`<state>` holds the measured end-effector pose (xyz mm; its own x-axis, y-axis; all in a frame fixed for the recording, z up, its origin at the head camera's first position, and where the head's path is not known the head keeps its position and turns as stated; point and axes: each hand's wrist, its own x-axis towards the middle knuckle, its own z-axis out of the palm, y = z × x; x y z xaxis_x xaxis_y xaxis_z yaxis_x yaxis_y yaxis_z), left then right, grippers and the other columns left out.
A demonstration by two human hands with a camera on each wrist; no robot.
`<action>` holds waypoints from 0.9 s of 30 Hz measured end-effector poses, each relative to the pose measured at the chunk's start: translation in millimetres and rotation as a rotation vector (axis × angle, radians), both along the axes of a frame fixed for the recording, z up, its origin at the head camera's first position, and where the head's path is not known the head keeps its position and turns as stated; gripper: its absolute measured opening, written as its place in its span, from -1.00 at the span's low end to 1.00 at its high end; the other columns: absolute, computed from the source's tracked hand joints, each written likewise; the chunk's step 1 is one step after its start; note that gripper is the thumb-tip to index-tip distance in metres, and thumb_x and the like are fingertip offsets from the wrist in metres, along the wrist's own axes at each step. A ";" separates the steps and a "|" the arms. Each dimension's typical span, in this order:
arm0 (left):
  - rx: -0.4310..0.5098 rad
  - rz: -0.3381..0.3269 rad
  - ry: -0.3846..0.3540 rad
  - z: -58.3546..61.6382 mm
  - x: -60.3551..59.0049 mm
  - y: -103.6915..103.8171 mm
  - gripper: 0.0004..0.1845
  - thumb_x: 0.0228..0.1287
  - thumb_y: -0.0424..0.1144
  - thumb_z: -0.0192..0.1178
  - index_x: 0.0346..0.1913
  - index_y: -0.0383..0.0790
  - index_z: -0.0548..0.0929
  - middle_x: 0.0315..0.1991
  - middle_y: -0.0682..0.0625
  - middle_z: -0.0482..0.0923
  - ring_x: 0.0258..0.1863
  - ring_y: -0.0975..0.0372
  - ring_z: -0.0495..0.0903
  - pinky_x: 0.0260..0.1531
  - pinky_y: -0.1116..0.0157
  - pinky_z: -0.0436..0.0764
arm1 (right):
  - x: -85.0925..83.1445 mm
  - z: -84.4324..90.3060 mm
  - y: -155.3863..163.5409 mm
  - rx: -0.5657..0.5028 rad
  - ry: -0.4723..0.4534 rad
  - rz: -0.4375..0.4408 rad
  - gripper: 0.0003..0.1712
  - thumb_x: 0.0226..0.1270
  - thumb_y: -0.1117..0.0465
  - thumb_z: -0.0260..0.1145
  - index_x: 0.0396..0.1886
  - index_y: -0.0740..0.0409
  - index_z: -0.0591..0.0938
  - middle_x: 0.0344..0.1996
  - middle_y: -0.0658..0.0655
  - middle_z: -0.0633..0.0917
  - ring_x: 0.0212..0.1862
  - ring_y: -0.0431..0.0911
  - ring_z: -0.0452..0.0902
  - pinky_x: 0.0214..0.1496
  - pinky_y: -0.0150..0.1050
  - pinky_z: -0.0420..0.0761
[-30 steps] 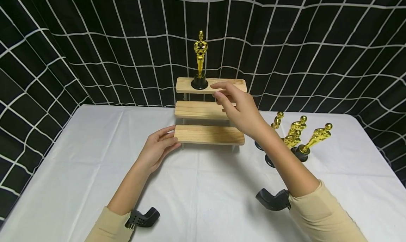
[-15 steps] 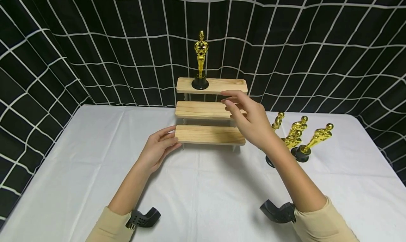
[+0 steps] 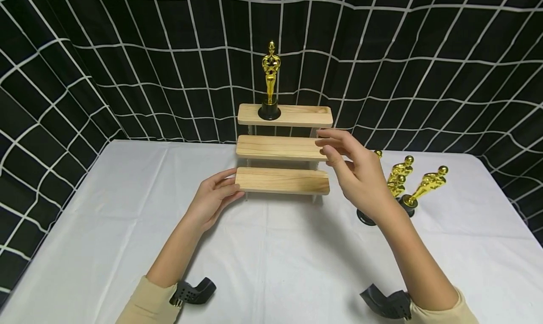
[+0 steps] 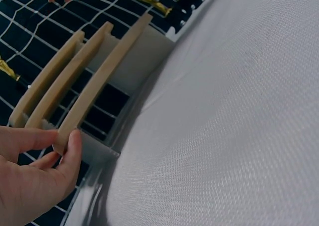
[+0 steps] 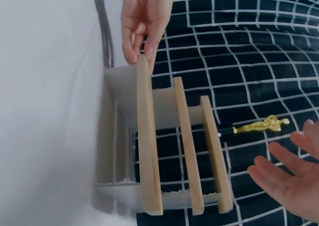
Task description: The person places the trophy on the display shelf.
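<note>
A three-tier wooden display stand [image 3: 282,181] stands on the white table. My left hand [image 3: 212,199] pinches the left end of its lowest board; the left wrist view shows thumb and fingers on either side of that board [image 4: 99,84]. On the top tier, left of its middle, a gold figure trophy [image 3: 270,76] stands upright on a black base. My right hand [image 3: 360,178] hovers off the stand's right side with fingers loosely bent and nothing in them. In the right wrist view, this hand [image 5: 294,181] is apart from the boards and the trophy [image 5: 261,125].
Several more gold trophies [image 3: 428,182] with black bases are grouped on the table at the right, partly hidden by my right hand and forearm. A black cloth with a white grid [image 3: 191,69] hangs behind the white tabletop [image 3: 263,258].
My right hand has drawn back from near the top tier, moving right and toward me. The left hand keeps its hold on the lowest board, and the trophy on top stays in place.
</note>
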<state>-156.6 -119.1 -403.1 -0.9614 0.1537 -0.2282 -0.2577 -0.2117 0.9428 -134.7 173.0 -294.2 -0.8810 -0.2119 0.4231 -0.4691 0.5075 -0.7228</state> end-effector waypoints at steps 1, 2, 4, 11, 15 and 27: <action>0.000 0.001 -0.002 0.0 0.0 0.0 -0.39 0.51 -0.60 0.04 0.58 -0.46 0.26 0.41 -0.43 0.37 -0.02 0.25 0.69 0.15 0.39 0.76 | 1.9 -0.3 1.8 -0.002 0.005 -0.002 -0.65 0.70 0.28 0.15 0.34 0.24 0.59 0.12 0.30 0.75 0.17 0.14 0.70 0.04 -0.70 0.64; 0.001 0.001 -0.003 0.0 0.0 0.2 -0.39 0.51 -0.60 0.04 0.58 -0.45 0.27 0.40 -0.42 0.37 -0.02 0.25 0.69 0.15 0.39 0.76 | 4.0 -0.4 3.6 -0.003 0.011 -0.007 -0.65 0.69 0.29 0.15 0.34 0.25 0.59 0.11 0.30 0.75 0.16 0.12 0.70 0.03 -0.70 0.64; 0.001 0.000 -0.004 -0.1 0.1 0.3 -0.39 0.52 -0.60 0.04 0.58 -0.45 0.27 0.40 -0.41 0.38 -0.02 0.25 0.69 0.15 0.39 0.76 | 8.1 -1.2 7.2 -0.006 0.030 -0.015 -0.65 0.68 0.32 0.15 0.33 0.26 0.59 0.10 0.29 0.75 0.12 0.06 0.70 0.03 -0.68 0.66; -0.006 0.002 -0.002 0.6 1.1 0.4 -0.39 0.52 -0.60 0.04 0.58 -0.45 0.27 0.36 -0.39 0.39 -0.03 0.26 0.69 0.15 0.40 0.76 | 22.7 -1.9 18.5 -0.045 0.089 -0.031 -0.64 0.64 0.40 0.16 0.33 0.25 0.60 0.09 0.23 0.76 0.08 -0.41 0.63 0.03 -0.64 0.68; -0.004 0.005 0.003 -0.1 -0.2 0.1 -0.40 0.52 -0.61 0.04 0.57 -0.47 0.28 0.35 -0.40 0.40 -0.03 0.26 0.69 0.15 0.40 0.76 | 29.3 -1.7 23.0 -0.062 0.098 -0.044 -0.61 0.63 0.43 0.16 0.35 0.23 0.60 0.08 0.22 0.76 0.10 -0.38 0.64 0.10 -0.65 0.66; -0.001 0.009 0.004 0.4 -0.4 0.3 -0.41 0.53 -0.61 0.02 0.56 -0.49 0.28 0.36 -0.42 0.40 -0.01 0.24 0.69 0.16 0.40 0.75 | 42.1 -0.8 42.8 -0.061 0.187 -0.130 -0.60 0.60 0.46 0.17 0.34 0.30 0.60 0.05 -0.33 0.70 0.09 -0.37 0.65 0.14 -0.66 0.62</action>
